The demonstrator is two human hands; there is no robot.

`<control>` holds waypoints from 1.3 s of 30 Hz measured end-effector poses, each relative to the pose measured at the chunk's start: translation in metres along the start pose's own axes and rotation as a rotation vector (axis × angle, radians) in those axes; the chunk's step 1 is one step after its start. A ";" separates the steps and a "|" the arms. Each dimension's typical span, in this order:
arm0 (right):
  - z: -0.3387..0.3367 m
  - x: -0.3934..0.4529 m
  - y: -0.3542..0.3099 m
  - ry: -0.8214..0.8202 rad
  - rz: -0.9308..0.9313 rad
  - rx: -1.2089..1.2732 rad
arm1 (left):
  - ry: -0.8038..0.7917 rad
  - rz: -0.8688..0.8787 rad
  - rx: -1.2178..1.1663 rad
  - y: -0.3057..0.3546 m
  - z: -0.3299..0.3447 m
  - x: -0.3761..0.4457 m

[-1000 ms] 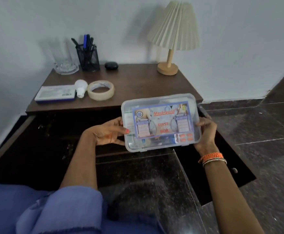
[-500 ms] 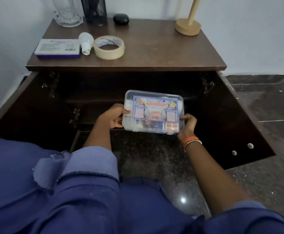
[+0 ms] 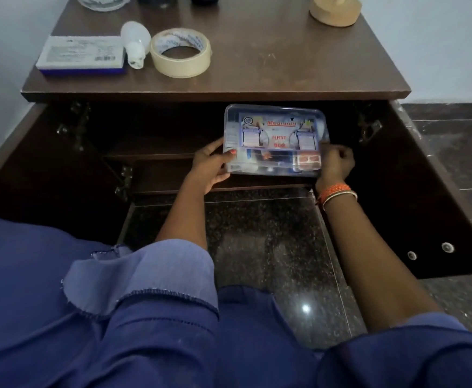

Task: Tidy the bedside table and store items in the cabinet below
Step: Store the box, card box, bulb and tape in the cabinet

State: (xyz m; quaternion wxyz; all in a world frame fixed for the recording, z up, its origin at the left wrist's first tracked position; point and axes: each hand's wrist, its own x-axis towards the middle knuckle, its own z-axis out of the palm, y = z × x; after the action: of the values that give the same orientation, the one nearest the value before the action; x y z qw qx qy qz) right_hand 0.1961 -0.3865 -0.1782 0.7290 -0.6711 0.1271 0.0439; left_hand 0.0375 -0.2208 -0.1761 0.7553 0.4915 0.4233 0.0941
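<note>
Left hand (image 3: 211,163) and right hand (image 3: 337,163) form the grip, clamped on opposite ends of the clear plastic first-aid box with a printed label (image 3: 275,140), held at the open dark cabinet (image 3: 156,141) beneath the brown wooden worktop (image 3: 257,57). On the worktop: beige tape roll (image 3: 180,52), white bulb (image 3: 135,44).

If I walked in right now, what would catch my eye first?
A clear plastic first-aid box with a colourful label, held at the mouth of the open dark wooden cabinet by the left hand and right hand. On the tabletop above lies a cream roll of tape beside a white light bulb.
</note>
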 end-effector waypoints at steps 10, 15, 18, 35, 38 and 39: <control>0.003 -0.007 0.029 -0.471 -0.849 -1.228 | 0.381 0.079 0.055 0.008 0.054 0.039; 0.017 0.014 0.018 -0.448 -0.833 -1.220 | 0.354 0.154 0.070 0.006 0.068 0.037; 0.024 0.027 0.017 -0.461 -0.846 -1.227 | 0.214 0.118 0.054 0.004 0.062 0.035; 0.037 0.021 0.016 -0.396 -0.810 -1.300 | 0.136 0.141 0.312 -0.011 -0.007 0.018; 0.032 0.013 0.018 -0.394 -0.812 -1.260 | 0.129 0.168 0.437 -0.012 -0.007 0.013; 0.031 0.012 0.017 -0.404 -0.807 -1.254 | 0.118 0.171 0.463 -0.012 -0.006 0.011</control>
State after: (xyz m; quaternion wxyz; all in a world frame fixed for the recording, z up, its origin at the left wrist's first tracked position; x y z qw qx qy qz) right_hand 0.2077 -0.3555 -0.1959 0.1812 -0.9319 -0.3117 -0.0396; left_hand 0.0362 -0.2165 -0.1928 0.5860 0.6790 0.4337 0.0866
